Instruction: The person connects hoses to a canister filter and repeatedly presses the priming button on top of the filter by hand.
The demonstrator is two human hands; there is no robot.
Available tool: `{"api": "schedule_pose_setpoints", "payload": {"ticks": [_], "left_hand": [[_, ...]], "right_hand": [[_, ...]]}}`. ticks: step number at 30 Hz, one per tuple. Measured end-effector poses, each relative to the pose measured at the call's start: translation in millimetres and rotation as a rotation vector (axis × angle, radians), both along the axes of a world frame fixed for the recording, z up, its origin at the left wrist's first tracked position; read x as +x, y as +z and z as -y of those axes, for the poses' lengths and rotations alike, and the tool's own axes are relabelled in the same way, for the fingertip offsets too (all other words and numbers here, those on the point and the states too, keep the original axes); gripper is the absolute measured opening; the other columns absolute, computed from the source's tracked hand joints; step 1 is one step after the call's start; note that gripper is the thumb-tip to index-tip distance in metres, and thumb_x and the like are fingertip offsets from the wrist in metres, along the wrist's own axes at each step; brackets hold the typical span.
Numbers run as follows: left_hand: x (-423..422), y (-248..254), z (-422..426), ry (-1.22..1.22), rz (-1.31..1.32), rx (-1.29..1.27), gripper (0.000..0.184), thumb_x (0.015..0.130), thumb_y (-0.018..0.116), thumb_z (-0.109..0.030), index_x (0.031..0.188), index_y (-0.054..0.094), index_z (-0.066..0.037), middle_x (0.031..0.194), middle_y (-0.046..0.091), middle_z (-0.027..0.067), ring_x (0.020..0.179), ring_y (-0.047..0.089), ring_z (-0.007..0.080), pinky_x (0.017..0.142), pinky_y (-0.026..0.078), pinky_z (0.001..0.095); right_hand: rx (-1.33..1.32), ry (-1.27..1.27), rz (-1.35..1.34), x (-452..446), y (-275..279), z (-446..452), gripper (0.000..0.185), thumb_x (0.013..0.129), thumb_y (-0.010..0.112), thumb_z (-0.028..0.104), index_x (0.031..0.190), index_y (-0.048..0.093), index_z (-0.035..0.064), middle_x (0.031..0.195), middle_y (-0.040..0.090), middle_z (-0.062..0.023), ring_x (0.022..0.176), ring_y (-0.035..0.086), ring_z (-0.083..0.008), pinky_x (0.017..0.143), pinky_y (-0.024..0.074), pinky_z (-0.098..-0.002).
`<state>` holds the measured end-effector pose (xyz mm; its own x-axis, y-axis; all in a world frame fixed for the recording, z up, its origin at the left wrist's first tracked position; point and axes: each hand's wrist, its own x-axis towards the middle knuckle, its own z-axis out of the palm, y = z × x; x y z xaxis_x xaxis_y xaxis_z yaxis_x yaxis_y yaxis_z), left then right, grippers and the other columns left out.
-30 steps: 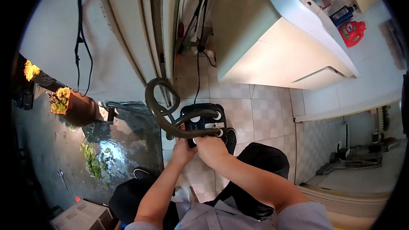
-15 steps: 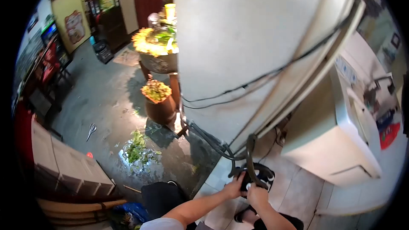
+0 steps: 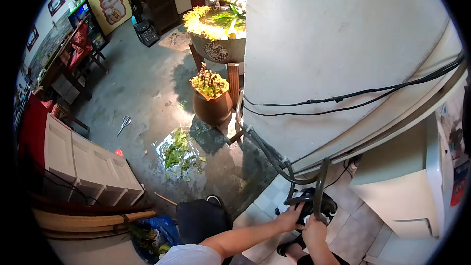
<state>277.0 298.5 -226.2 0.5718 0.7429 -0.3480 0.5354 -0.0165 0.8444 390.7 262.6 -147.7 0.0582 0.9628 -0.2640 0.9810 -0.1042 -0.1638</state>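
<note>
At the bottom right, my right hand (image 3: 314, 230) is closed round the lower end of a dark hose (image 3: 320, 191) that loops down from the pillar. My left hand (image 3: 291, 218) grips a black device (image 3: 328, 202) with white spots, its fingers reaching up beside the hose's lower bend. The device sits low over the tiled floor near my foot. Its exact kind and the hose's connection are partly hidden by my fingers.
A white pillar (image 3: 338, 34) carries black cables (image 3: 314, 102). A cream appliance (image 3: 397, 196) stands at right. Cut greenery (image 3: 179, 157) lies on wet floor, with scissors (image 3: 124, 125) beyond. A brown pot (image 3: 212, 108), stone basin (image 3: 218, 49) and blue bag (image 3: 164, 228) are nearby.
The view has swung left, so the room appears shifted right. Both hands stay at the hose and black device, with little change in their grip.
</note>
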Motion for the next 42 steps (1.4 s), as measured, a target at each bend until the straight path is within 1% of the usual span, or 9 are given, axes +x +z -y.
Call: {"api": "schedule_pose_setpoints", "payload": {"ticks": [7,9,11,15,21,29,31,37,42], "left_hand": [[2.4,-17.6,-2.9,0.01,0.053,0.063,0.099,0.066,0.072,-0.027,0.139,0.008,-0.008,0.129,0.028,0.0317,0.106,0.047,0.0451,0.085,0.044,0.0441],[1.1,-20.3,3.2,0.026,0.072,0.143,0.104,0.064,0.074,-0.031,0.139,0.005,-0.009,0.132,0.024,0.0308,0.107,0.046,0.0447,0.086,0.043,0.0435],[-3.6,-6.1,-2.3,-0.037,0.016,0.009,0.106,0.064,0.074,-0.033,0.14,0.003,-0.01,0.135,0.019,0.0301,0.108,0.046,0.0449,0.087,0.043,0.0422],[1.2,-24.8,1.9,-0.026,0.045,0.073,0.11,0.064,0.074,-0.034,0.14,-0.001,-0.011,0.137,0.011,0.0327,0.111,0.045,0.0429,0.092,0.04,0.0405],[2.9,-23.8,4.9,-0.009,0.026,0.008,0.109,0.064,0.074,-0.032,0.14,0.0,-0.009,0.136,0.016,0.0322,0.113,0.042,0.0435,0.092,0.04,0.0413],[3.8,-16.4,1.0,0.009,0.026,-0.004,0.104,0.065,0.075,-0.028,0.139,0.005,-0.007,0.136,0.017,0.0308,0.114,0.04,0.0442,0.092,0.04,0.0432],[0.9,-14.8,2.4,0.067,0.055,0.062,0.096,0.066,0.074,-0.027,0.136,0.012,-0.006,0.13,0.025,0.0318,0.106,0.045,0.0461,0.085,0.043,0.046],[-6.0,3.6,1.1,-0.014,-0.069,0.04,0.1,0.068,0.069,-0.037,0.14,0.004,-0.014,0.133,0.027,0.0283,0.098,0.052,0.0457,0.08,0.046,0.0471],[-34.3,51.4,-2.0,-0.184,-0.373,0.163,0.086,0.068,0.068,-0.037,0.137,0.023,-0.01,0.126,0.039,0.0258,0.097,0.055,0.0381,0.081,0.046,0.0418]], "right_hand": [[0.185,-0.016,-0.023,12.8,-57.2,9.5,0.019,0.082,0.051,0.02,0.082,0.047,0.0012,0.062,0.058,-0.0196,0.057,0.058,-0.0387,0.056,0.0462,-0.0488],[0.221,0.027,0.01,16.0,-49.5,12.7,0.02,0.082,0.051,0.021,0.08,0.049,0.0015,0.063,0.058,-0.0205,0.056,0.058,-0.0377,0.056,0.0462,-0.0483],[0.008,0.007,0.046,7.4,-22.7,8.3,0.02,0.082,0.051,0.022,0.077,0.05,0.0018,0.063,0.059,-0.0205,0.057,0.058,-0.0371,0.056,0.046,-0.048],[0.137,0.116,0.08,12.8,4.6,14.7,0.021,0.082,0.052,0.022,0.077,0.053,0.0018,0.061,0.059,-0.0188,0.057,0.059,-0.0365,0.056,0.0462,-0.047],[-0.046,0.075,0.072,3.0,38.9,6.4,0.018,0.082,0.051,0.021,0.081,0.053,0.0026,0.062,0.059,-0.0188,0.059,0.059,-0.0364,0.058,0.0465,-0.0479],[-0.017,0.055,-0.074,8.1,2.0,-3.9,0.018,0.083,0.051,0.017,0.085,0.052,-0.0007,0.07,0.058,-0.0239,0.065,0.058,-0.0396,0.061,0.0457,-0.0488],[-0.009,0.036,-0.062,7.3,-28.6,-0.5,0.017,0.083,0.05,0.018,0.084,0.051,0.0003,0.07,0.059,-0.023,0.065,0.059,-0.0393,0.061,0.046,-0.0489],[-0.02,-0.105,0.021,3.0,-30.5,8.9,0.024,0.086,0.047,0.026,0.083,0.048,0.0025,0.068,0.06,-0.0209,0.065,0.06,-0.0384,0.06,0.0466,-0.049],[-0.251,-0.206,0.016,-5.7,16.0,17.1,0.042,0.084,0.046,0.041,0.101,0.053,0.0035,0.085,0.062,-0.0227,0.081,0.061,-0.0373,0.072,0.0474,-0.0455]]}}
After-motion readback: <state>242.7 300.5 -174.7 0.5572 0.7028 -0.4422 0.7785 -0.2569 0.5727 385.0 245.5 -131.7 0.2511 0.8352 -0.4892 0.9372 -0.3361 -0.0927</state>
